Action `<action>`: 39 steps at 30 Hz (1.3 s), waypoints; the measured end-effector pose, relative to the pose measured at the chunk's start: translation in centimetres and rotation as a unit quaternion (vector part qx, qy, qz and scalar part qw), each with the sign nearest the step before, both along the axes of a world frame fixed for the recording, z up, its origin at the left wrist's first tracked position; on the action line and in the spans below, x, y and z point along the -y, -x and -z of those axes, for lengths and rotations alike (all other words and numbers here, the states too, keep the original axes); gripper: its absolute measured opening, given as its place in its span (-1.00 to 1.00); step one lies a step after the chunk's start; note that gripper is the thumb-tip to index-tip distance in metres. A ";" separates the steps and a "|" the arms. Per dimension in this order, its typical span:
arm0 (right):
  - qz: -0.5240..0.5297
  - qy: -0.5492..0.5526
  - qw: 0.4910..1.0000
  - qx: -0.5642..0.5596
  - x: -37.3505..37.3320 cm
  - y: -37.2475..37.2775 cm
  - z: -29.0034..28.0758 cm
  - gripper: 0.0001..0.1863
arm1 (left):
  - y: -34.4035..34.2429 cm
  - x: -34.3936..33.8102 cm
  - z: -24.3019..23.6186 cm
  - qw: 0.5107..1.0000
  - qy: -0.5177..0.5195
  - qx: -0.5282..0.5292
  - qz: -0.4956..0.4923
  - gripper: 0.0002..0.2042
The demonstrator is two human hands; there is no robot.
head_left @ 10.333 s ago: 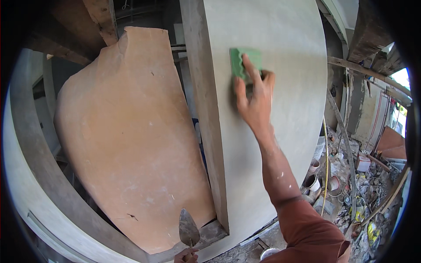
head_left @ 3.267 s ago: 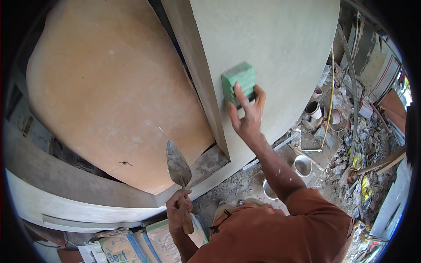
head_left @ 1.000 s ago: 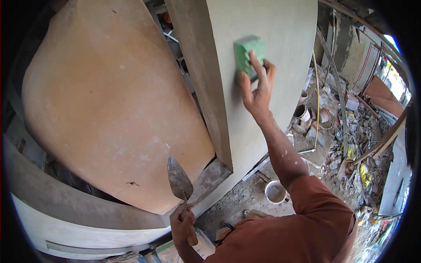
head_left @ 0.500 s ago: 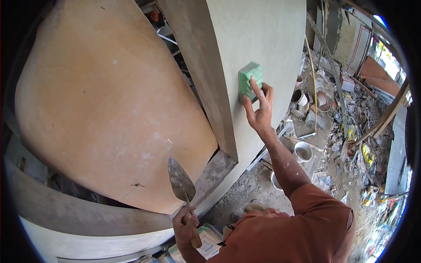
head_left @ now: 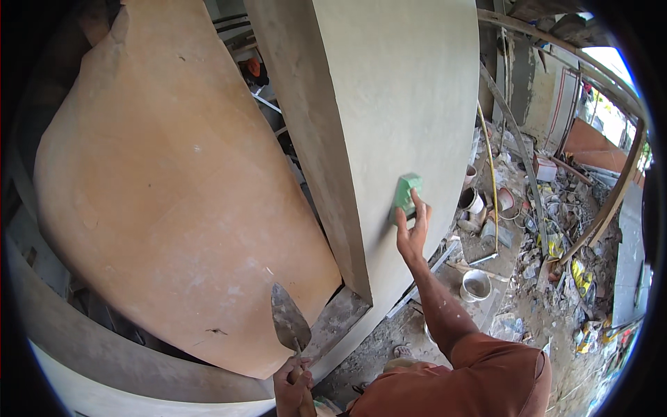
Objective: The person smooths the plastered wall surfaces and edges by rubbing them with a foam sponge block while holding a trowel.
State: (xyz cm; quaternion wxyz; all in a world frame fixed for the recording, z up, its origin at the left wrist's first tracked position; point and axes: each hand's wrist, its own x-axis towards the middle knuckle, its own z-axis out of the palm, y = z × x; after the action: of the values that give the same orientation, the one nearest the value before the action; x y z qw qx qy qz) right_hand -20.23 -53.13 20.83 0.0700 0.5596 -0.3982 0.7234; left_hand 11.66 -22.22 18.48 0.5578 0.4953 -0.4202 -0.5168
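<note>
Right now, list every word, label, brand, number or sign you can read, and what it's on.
Readable text: none.
Green ridged block: no lettering seen on the visible part.
Grey pointed metal trowel: no lettering seen on the blade.
White-and-red box in the rubble: any print too small to read.
Crumpled yellow plastic wrapper in the rubble: any print too small and blurred to read.

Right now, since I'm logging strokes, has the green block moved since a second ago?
Yes: the green block, in the right hand, is lower on the pale wall, closer to its bottom corner and farther from its left edge.
</note>
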 end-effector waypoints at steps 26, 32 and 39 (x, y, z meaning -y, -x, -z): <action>-0.003 0.090 0.994 -0.060 2.7 0.4 -14.4 -0.41 | 2.2 4.3 -0.4 0.999 -0.025 -0.004 -0.023 -0.77; -0.034 -0.080 0.990 0.110 0.3 2.3 -7.6 -0.41 | 1.6 2.7 0.7 0.998 0.010 -0.039 -0.052 -0.77; -0.063 0.139 0.986 -0.065 -1.8 -2.8 -22.6 -0.39 | 1.5 2.1 0.4 0.998 -0.027 -0.003 -0.053 -0.77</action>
State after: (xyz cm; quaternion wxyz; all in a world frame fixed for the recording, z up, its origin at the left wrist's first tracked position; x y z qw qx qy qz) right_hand -17.44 -51.38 43.39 0.1269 0.6141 -0.2522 0.7370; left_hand 10.18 -24.34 18.11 0.5719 0.5299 -0.3777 -0.4994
